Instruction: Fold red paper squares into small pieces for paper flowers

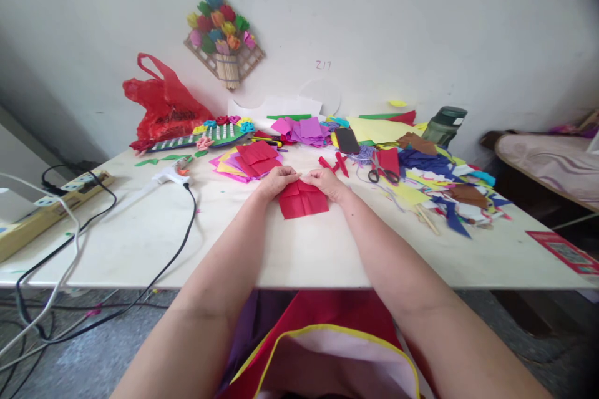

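Note:
A red paper square point(303, 201) with fold creases lies on the white table point(299, 249) in front of me. My left hand point(276, 181) pinches its far left edge with fingers curled. My right hand point(326, 183) pinches the far right edge the same way. The two hands nearly touch at the paper's top middle. Just behind the hands sits a stack of red, yellow and pink paper squares point(248, 161).
A white glue gun point(174, 172) with a black cord lies at left, near a power strip point(70, 190). Scissors point(381, 172), a black phone point(347, 140), paper scraps point(449, 190) and a green bottle point(444, 124) crowd the right. A red plastic bag point(163, 103) stands at back left.

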`<state>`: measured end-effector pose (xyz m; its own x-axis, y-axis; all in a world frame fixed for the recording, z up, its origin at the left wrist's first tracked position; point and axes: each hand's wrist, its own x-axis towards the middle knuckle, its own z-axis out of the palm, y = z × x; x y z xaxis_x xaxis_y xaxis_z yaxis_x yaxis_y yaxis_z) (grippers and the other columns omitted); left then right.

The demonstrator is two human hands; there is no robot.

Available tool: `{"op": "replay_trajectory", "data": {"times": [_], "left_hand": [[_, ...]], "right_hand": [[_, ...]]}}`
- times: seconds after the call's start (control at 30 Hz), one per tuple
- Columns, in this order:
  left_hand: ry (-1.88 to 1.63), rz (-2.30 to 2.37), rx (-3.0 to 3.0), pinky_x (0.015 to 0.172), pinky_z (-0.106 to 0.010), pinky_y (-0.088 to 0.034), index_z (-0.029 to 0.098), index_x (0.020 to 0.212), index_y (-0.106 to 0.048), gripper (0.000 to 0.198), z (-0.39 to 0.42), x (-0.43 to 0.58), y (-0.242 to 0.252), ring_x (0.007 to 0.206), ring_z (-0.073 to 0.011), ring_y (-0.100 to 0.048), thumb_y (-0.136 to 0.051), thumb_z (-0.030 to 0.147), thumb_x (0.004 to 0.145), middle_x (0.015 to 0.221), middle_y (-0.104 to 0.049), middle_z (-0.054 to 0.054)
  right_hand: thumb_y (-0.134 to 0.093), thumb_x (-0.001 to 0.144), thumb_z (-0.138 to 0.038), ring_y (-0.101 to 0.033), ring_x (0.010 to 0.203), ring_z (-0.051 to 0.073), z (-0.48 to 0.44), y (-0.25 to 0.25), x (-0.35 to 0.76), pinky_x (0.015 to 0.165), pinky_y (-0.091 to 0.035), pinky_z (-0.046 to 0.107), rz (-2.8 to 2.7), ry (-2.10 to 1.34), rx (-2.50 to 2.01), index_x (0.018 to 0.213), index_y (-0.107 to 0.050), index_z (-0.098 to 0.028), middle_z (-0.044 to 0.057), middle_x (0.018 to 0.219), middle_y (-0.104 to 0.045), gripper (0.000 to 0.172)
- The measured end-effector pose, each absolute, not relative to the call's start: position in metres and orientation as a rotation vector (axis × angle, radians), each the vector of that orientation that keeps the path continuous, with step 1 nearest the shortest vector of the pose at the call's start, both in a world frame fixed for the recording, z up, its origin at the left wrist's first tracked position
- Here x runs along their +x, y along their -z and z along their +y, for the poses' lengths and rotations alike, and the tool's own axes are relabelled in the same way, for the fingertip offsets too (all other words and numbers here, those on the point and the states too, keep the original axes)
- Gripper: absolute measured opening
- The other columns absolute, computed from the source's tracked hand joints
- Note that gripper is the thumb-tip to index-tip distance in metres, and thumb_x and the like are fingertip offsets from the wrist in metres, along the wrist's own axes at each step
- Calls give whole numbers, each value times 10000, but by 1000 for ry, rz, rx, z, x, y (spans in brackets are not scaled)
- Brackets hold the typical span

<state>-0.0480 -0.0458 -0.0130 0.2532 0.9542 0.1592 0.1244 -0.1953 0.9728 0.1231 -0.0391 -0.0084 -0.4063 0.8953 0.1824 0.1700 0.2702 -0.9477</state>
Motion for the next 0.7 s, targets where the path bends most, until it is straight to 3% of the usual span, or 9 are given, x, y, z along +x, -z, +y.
{"op": "replay_trajectory", "data": {"times": [0.13,0.3,0.7], "left_hand": [[-1079,1080,1653,441,-194,-289,138,622,-527,316,-45,-47,13,453,-68,-408,-624,439,617,510,-480,38],[-1134,1173,1721,438,-198,-291,137,640,-540,327,-41,-48,14,469,-78,-422,-593,460,642,532,-501,20],[-1300,1338,1828,448,-207,-293,152,617,-512,291,-37,-53,11,505,-97,-411,-548,433,685,540,-488,8]], "right_hand": [[-618,614,-379,-282,430,55,-38,9,122,431,-213,213,-1793,-1098,-1013,471,-448,-155,-72,426,-323,316],[-663,564,-358,-403,459,76,-40,5,123,456,-302,215,-1702,-1233,-1048,561,-547,-146,-52,472,-473,241],[-704,521,-259,-476,480,91,-38,1,125,494,-371,231,-1582,-1262,-1085,571,-589,-149,-25,516,-563,167]]}}
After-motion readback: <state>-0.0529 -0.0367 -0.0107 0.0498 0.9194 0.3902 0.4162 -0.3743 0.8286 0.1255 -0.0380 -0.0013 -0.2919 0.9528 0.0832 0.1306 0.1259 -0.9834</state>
